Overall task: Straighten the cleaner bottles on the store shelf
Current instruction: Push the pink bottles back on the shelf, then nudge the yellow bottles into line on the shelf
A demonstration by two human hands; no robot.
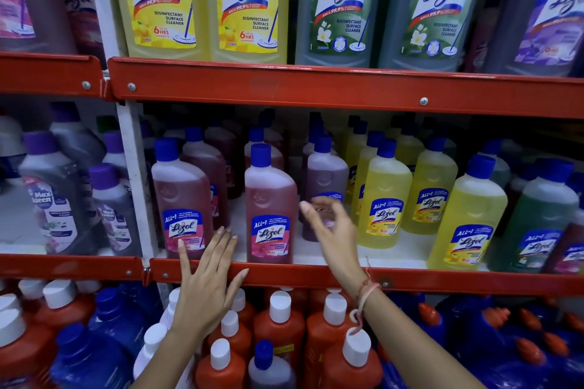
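Two pink cleaner bottles with blue caps stand at the front of the middle shelf, one on the left (181, 196) and one in the middle (270, 208). A purple bottle (325, 174) stands to their right, set further back. My left hand (207, 281) lies flat over the red shelf lip, fingers spread, fingertips between the two pink bottles and holding nothing. My right hand (331, 224) hovers in front of the purple bottle with curled, parted fingers, just right of the middle pink bottle; nothing is in it. Yellow bottles (384, 199) stand further right.
The red shelf lip (316, 275) runs across below the bottles. Large yellow and green bottles (249, 3) fill the shelf above. Orange and blue bottles with white caps (279, 322) crowd the shelf below. Grey bottles with purple caps (53, 193) fill the left bay.
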